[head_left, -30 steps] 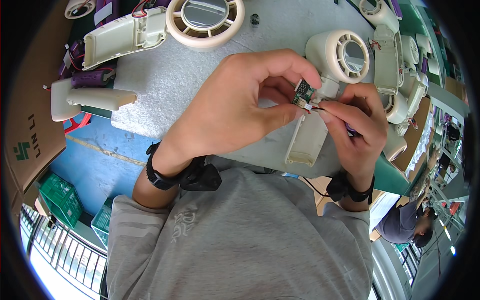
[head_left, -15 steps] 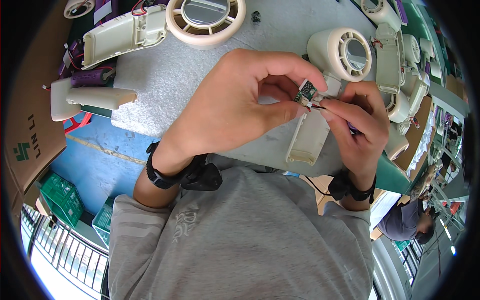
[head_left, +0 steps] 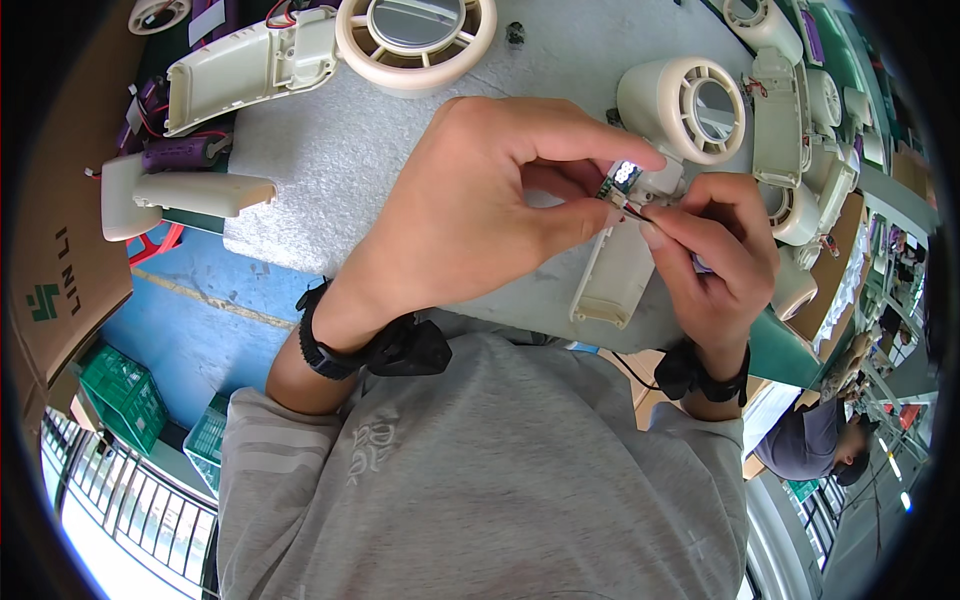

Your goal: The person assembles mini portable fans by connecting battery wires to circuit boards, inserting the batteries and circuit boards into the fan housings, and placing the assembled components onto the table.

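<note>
My left hand (head_left: 470, 205) pinches a small green circuit board (head_left: 606, 186) between thumb and index finger. A little display (head_left: 626, 174) on the board glows white. Close against it, my right hand (head_left: 722, 250) grips thin red and black wires (head_left: 633, 211) by the fingertips, at a small white connector on the board's edge. A bit of a purple battery (head_left: 702, 265) shows under the right fingers; most of it is hidden. Beneath both hands lies a cream handheld-fan body, with its round head (head_left: 682, 108) beyond them and its open handle shell (head_left: 613, 278) nearer me.
Another fan head (head_left: 416, 40) with an open handle shell (head_left: 245, 75) lies at the far left. Purple batteries (head_left: 180, 153) and a handle cover (head_left: 200, 192) sit by a cardboard box (head_left: 70, 200). More fan parts (head_left: 782, 120) crowd the right edge. Grey foam sheeting (head_left: 300, 190) covers the table.
The display on the circuit board has gone from dark to lit. Both hands stay together, and the board has shifted slightly to the right.
</note>
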A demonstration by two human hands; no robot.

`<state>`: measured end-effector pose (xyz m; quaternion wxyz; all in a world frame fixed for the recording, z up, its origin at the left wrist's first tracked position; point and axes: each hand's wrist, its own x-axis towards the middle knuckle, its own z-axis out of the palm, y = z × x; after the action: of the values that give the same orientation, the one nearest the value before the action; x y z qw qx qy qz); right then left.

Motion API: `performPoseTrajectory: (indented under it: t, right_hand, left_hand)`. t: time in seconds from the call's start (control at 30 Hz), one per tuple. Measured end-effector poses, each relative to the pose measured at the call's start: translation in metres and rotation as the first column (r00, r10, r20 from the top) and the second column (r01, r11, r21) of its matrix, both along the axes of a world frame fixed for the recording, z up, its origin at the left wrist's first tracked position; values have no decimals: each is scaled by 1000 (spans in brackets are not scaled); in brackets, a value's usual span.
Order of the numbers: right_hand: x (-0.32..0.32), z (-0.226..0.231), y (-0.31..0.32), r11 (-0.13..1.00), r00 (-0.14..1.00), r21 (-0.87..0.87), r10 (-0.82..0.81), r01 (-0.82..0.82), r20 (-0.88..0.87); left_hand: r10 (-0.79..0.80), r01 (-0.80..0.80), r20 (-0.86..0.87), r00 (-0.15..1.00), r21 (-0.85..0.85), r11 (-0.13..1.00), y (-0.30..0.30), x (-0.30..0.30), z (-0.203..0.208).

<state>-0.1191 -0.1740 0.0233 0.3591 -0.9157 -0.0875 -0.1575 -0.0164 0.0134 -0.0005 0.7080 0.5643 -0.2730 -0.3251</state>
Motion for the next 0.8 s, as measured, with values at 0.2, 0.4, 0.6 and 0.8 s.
performPoseTrajectory:
  t: [0.2,0.4,0.6,0.8]
  right_hand:
    - [-1,7,-4,995,995,-35,87,-89,-59]
    - [-10,-8,17,936,975,272,-222,222,-32]
    - [-1,10,22,964,963,-18,-267,267,-25]
    - [0,7,18,954,964,-143,-257,264,68]
  left_hand:
    - [32,-36,252,967,10,999,-1,0,-2]
    - [83,-106,470,879,23,994,-6,-4,-3]
    - [145,-170,469,871,11,985,-8,-8,-2]
    - [160,-188,516,842,3,982,-9,-5,-6]
